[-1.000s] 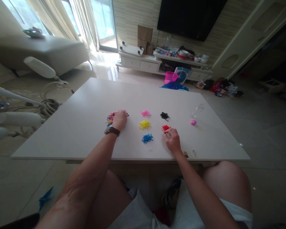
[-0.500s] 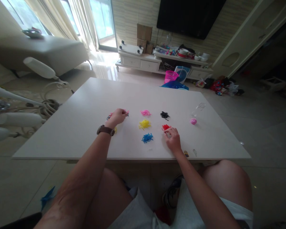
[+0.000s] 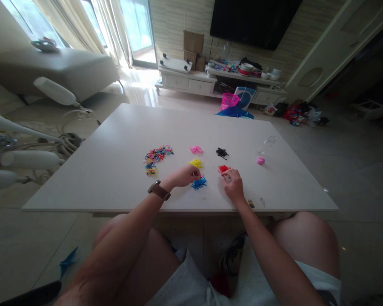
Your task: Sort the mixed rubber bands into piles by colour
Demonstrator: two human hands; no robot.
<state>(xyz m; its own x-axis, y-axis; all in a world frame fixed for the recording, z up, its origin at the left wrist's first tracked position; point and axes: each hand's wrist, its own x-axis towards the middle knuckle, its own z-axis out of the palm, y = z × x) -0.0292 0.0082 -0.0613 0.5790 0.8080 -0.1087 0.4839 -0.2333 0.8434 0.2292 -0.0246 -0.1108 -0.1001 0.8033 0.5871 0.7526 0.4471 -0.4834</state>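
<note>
My left hand [image 3: 187, 175], with a brown-strapped watch on the wrist, is closed in a pinch just above the blue rubber band pile [image 3: 198, 183]. A small reddish rubber band [image 3: 202, 176] shows at its fingertips. The yellow pile [image 3: 195, 163] lies right behind these fingers. My right hand [image 3: 233, 184] is closed beside the red pile [image 3: 222, 168]; what its fingertips hold, if anything, is too small to make out. A pink pile [image 3: 196, 149] and a black pile [image 3: 222, 152] lie farther back. On the left spreads a mixed-colour heap of bands [image 3: 158, 155].
On the white table [image 3: 115, 170], a clear container [image 3: 268, 144] and a pink round object [image 3: 260, 160] are at the right. A small yellow-and-dark figure [image 3: 250, 203] and a clear piece [image 3: 262, 202] lie near the front edge. A pink basket [image 3: 230, 101] stands beyond.
My left hand has moved right, from the mixed heap to over the blue pile, uncovering the heap. My right hand has stayed beside the red pile.
</note>
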